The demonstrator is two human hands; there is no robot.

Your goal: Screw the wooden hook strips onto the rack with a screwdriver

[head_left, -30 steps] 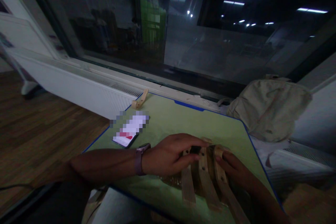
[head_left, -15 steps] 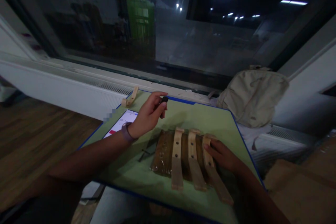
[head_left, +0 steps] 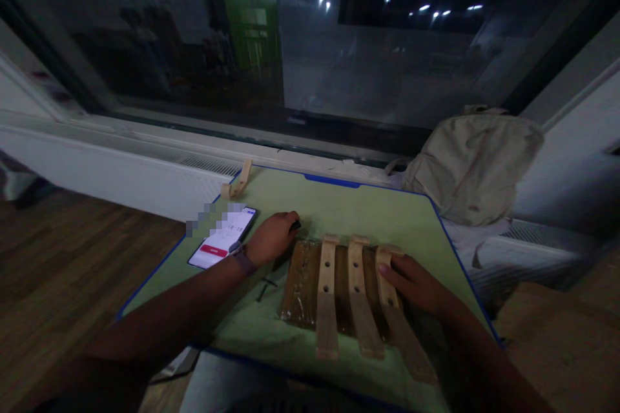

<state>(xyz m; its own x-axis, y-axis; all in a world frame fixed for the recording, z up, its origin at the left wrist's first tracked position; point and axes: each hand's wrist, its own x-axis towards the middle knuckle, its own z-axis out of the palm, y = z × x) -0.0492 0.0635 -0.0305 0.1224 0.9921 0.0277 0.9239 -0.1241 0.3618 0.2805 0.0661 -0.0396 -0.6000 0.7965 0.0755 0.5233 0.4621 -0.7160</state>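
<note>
Three pale wooden slats [head_left: 327, 300] with drilled holes lie side by side across a brown, plastic-wrapped flat block [head_left: 300, 284]. My right hand [head_left: 411, 284] rests on the rightmost slat [head_left: 394, 310], fingers lying over its upper end. My left hand [head_left: 271, 239] sits just left of the block's far corner, with a small black object [head_left: 295, 226] at its fingertips. A thin black L-shaped key [head_left: 266, 287] lies on the green mat [head_left: 363, 210] below my left wrist. A phone [head_left: 221, 239] lies beside that wrist.
A short curved wooden piece [head_left: 237, 181] lies at the mat's far left corner. A beige canvas bag [head_left: 475, 168] sits past the mat's far right corner. A white radiator [head_left: 111, 171] runs beneath a dark window, and a wooden floor lies left.
My left hand has come down from the mat's far side to beside the block, with the black object still at its fingertips. My right hand stays on the slat.
</note>
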